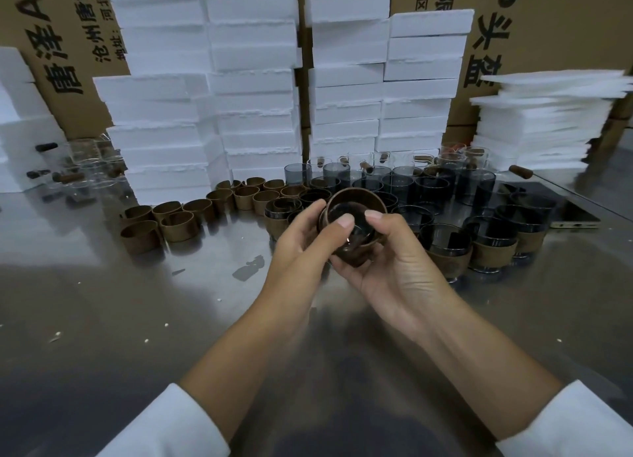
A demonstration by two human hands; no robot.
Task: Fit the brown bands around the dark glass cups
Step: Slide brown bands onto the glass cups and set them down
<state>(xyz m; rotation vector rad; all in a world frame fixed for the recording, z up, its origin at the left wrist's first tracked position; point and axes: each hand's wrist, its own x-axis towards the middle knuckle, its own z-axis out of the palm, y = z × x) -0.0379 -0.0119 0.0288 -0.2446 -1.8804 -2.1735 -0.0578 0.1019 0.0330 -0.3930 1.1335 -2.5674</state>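
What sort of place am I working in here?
Most likely a packing or assembly bench in a warehouse or small factory: stacked white foam boxes against printed cardboard cartons, with batches of loose brown bands and dark glass cups on a steel table.

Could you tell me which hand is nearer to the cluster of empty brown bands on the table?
Left. The left hand grips the held cup just right of the empty brown bands; the right hand grips the cup's far side, farther from them.

Left hand (301,237) and right hand (394,261) meet, fingers curled, thumbs forward.
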